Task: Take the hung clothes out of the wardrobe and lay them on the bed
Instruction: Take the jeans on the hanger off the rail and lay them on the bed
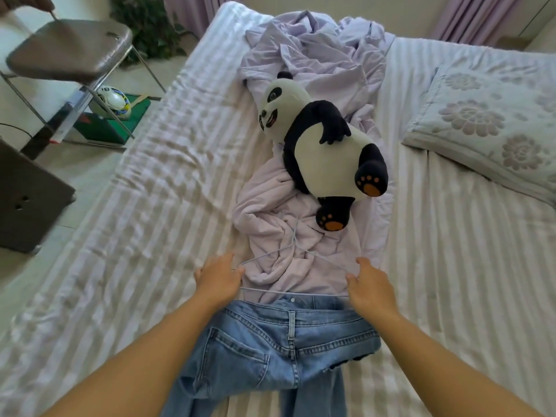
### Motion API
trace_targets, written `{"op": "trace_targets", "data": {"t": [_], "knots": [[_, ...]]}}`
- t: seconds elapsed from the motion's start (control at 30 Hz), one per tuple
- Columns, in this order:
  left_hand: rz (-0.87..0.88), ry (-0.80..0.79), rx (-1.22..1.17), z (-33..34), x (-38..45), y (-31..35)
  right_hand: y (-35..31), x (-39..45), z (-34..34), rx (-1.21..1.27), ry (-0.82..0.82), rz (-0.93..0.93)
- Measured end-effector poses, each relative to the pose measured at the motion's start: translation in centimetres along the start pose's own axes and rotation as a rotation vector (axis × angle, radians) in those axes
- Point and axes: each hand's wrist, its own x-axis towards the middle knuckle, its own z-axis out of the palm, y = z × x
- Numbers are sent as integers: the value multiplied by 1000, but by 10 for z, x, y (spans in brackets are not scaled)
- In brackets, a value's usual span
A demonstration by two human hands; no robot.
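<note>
Light-blue jeans [279,341] hang over the bottom bar of a white wire hanger [296,292] that lies flat on the striped bed [150,224]. The hanger's hook points away from me onto a crumpled lilac garment [288,245]. My left hand [218,281] rests at the hanger's left corner with its fingers loosely extended. At the right corner my right hand [368,288] lies the same way, fingers spread. The jeans' legs trail toward me over the bed's near edge.
A plush panda [322,145] lies on the lilac clothes in the bed's middle, with more lilac fabric [319,52] behind it. A flowered pillow [493,121] sits at the right. Left of the bed are a folding chair [69,49], a ball [112,100] and a dark box [27,197].
</note>
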Motion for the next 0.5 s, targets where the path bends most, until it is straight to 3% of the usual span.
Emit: {"op": "trace_targets", "data": {"t": [0.23,0.33,0.5], "knots": [[-18,-132,-102,-24,-67,-14,5,-71,-33,-18,59,-15],[64,-87,-207,-47,-110,9,-9,-109,-59,-5,54,-99],[203,-29,-183,-89,-204,28,-47,-194,-101,84,-31,-169]]}}
